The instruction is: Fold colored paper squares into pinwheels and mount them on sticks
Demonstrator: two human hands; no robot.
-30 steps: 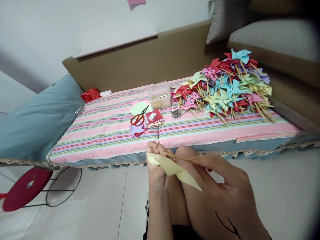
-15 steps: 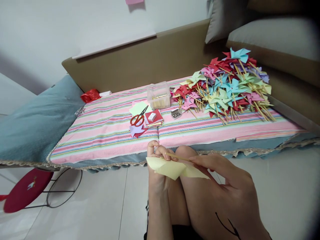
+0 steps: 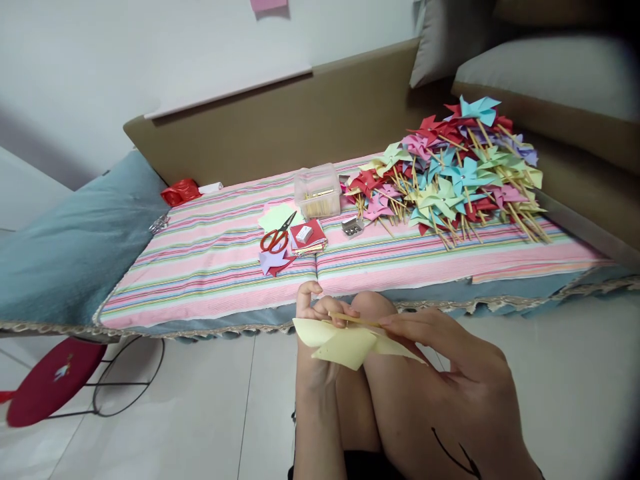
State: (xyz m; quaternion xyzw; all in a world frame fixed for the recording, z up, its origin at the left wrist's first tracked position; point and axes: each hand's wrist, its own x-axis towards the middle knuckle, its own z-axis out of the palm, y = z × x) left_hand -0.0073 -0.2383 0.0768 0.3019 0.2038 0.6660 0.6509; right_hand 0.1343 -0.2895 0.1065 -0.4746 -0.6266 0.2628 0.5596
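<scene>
From your left hand, the yellow pinwheel and its stick span the gap to your right hand at three o'clock. The pinwheel pile blocks you at one; at twelve stand the paper stack and clear box, with scissors at eleven. You have an open lane over the striped cloth at ten.

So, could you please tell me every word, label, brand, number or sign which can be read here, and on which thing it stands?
No text is readable.
Small white rectangular box on the square red paper: any print is too small to read.
Pale-yellow paper pinwheel: no writing visible.
Round dark-red stool seat: pale motif, no readable letters.
</scene>
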